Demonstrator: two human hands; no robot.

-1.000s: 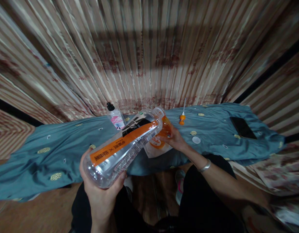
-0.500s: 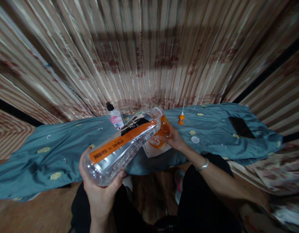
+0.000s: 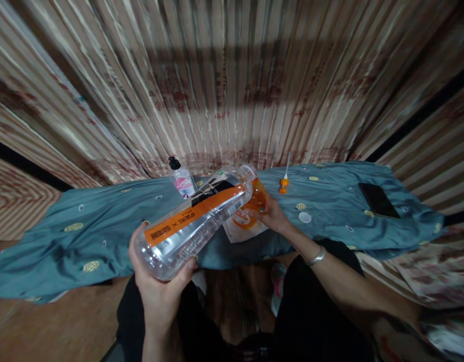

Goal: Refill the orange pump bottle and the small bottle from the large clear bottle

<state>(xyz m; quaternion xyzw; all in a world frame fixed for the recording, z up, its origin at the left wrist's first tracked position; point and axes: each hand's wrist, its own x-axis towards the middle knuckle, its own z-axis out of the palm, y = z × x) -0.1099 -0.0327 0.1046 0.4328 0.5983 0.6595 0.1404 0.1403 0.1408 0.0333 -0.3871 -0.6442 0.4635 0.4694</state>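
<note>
One clear bottle (image 3: 196, 221) — gripped by the fingers of the left hand (image 3: 158, 296) — slants toward an orange bottle (image 3: 257, 196) gripped by the right hand (image 3: 274, 215).

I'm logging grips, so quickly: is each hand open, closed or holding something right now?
Left hand: closed, holding the tilted clear bottle near its base.
Right hand: closed, holding the orange bottle.

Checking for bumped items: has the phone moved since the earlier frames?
No: the phone keeps its place against the yellow print beside it on the cloth.
</note>
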